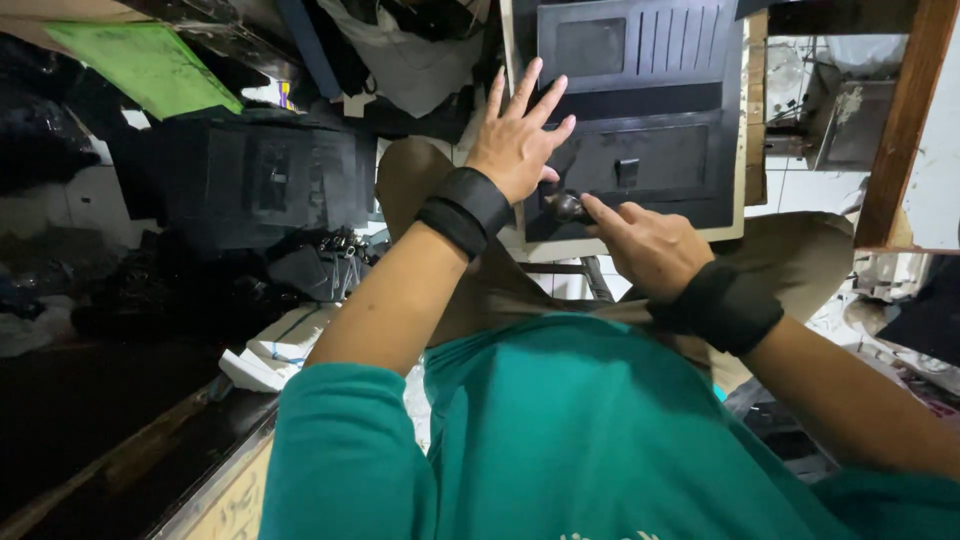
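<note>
Cluttered workshop gloom surrounds the black panel point(640, 130) at upper center, where my left hand point(515, 145) presses flat, 5 fingers splayed, while my right hand point(645, 245) pinches a small dark knob point(568, 206) just below it.

The panel point(640, 130) is black with a pale cream border, and its upper part carries a pattern of raised vertical ribs. Below it, the shirt point(590, 430) is plain teal green. Both wristbands point(465, 210) are black. Left of the panel, a stack of flat pieces point(270, 180) is black, and the sheet point(145, 65) above that is bright green.
</note>
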